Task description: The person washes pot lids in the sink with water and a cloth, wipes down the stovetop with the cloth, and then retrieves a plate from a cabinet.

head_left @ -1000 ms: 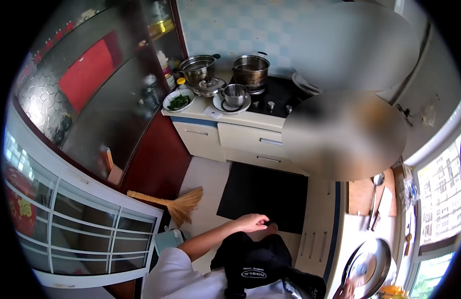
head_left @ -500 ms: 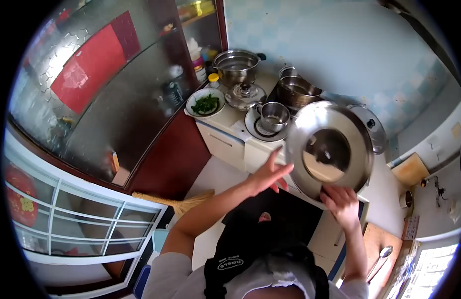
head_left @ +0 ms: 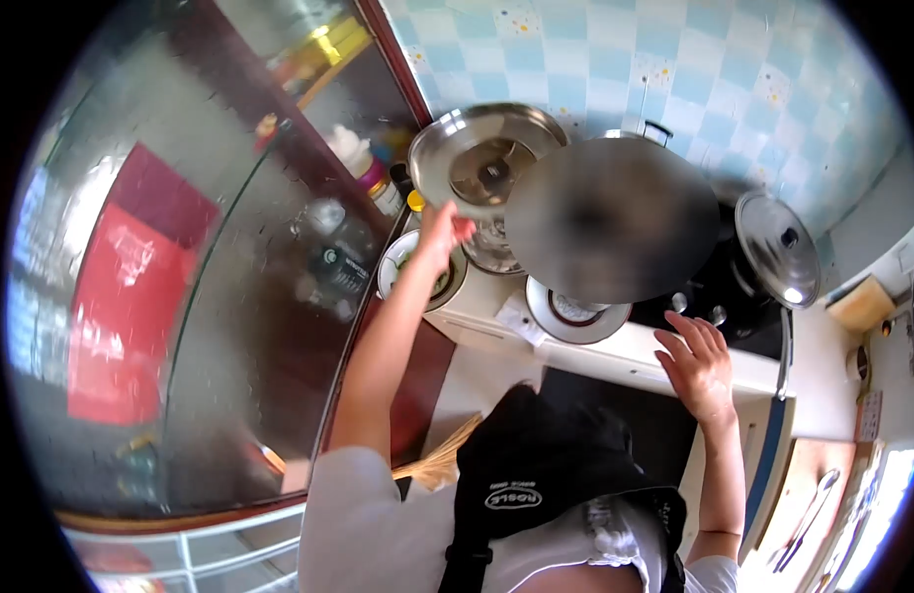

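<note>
Up at eleven o'clock, the left hand (head_left: pixel 439 237) seemingly pinches a steel dish (head_left: pixel 488 150), likely for steadiness; at one, the right hand (head_left: pixel 701 371), fingers spread.

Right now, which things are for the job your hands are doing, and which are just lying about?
Seem part of the job:
steel lid or pan (I can't tell which), with the left hand at its lower edge
right hand, open, holding nothing

Seem just lying about:
broom
spoon
plate
</note>
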Available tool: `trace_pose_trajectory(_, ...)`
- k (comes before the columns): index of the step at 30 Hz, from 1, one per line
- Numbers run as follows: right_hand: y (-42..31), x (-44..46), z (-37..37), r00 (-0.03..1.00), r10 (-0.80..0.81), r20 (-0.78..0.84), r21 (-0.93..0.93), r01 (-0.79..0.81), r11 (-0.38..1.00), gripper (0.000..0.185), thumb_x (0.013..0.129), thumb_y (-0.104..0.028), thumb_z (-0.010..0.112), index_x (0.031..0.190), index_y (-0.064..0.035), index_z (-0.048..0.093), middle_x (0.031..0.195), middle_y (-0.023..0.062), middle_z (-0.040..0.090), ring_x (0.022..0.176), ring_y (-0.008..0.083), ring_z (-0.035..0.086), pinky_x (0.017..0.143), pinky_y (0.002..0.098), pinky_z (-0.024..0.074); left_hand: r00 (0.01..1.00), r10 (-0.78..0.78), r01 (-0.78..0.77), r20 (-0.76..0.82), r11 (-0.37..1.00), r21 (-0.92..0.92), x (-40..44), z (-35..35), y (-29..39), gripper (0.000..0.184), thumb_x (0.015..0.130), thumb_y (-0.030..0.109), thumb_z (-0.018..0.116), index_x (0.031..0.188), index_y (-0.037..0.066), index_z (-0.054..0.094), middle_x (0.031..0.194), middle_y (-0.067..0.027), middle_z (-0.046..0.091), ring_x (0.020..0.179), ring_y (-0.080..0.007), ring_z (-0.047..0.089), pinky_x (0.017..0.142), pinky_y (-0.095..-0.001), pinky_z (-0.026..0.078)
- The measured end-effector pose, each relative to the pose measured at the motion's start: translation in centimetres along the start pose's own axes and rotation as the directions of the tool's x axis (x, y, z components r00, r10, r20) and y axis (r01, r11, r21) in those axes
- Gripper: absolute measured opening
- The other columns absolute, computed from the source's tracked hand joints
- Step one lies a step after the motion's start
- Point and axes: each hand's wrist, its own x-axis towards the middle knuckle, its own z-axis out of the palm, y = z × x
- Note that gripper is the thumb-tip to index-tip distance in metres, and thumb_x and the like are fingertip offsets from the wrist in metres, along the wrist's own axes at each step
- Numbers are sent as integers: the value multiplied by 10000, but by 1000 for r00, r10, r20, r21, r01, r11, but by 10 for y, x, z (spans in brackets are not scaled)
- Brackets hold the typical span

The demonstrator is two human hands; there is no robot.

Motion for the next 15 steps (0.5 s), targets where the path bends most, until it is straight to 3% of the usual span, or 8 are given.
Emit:
trace_pose_trajectory(2, -14, 0, 6, 993, 99, 62, 62, -103, 993, 225, 682, -93, 686, 894, -65, 615, 998, 61, 607, 908, 228, 584, 828, 358, 448, 997, -22, 24, -68, 999, 39, 69, -18, 8, 204, 799, 132, 470, 838, -54, 543, 681, -109, 599, 543, -176, 595, 494, -256, 515)
trace_pose_trajectory(6, -45, -4, 18, 941, 336, 44, 68, -338, 939, 168, 714, -54, 664, 874, -62, 611, 892, 62, 634, 826, 233, 611, 759, 338, 473, 982, -164, 148, -91, 976, -161, 192, -51, -5, 182, 821, 121, 490, 829, -53, 543, 783, -167, 624, 652, -246, 606, 603, -303, 552)
trace_pose_trajectory(8, -57, -8, 21, 899, 436, 38, 54, -438, 898, 150, 725, -40, 654, 867, -57, 609, 864, 64, 641, 797, 239, 618, 738, 338, 480, 983, -170, 162, -66, 980, -116, 217, -55, -4, 165, 815, 98, 477, 836, -56, 535, 796, -169, 624, 665, -256, 608, 614, -313, 556)
trace_pose_trajectory(9, -62, -8, 21, 874, 484, 43, 59, -486, 872, 137, 731, -38, 649, 861, -57, 609, 853, 64, 643, 791, 245, 621, 733, 337, 482, 979, -202, 199, -34, 977, -71, 235, -63, -10, 293, 917, 196, 426, 896, -79, 522, 845, -194, 614, 686, -257, 614, 601, -309, 554)
trace_pose_trajectory(15, -77, -16, 34, 736, 677, 19, 62, -677, 733, 75, 765, -60, 640, 840, -55, 637, 826, 67, 657, 768, 227, 638, 709, 307, 494, 964, -241, 237, 108, 970, 52, 270, -100, -32, 304, 898, 221, 445, 872, -61, 556, 843, -169, 634, 692, -240, 619, 612, -295, 542)
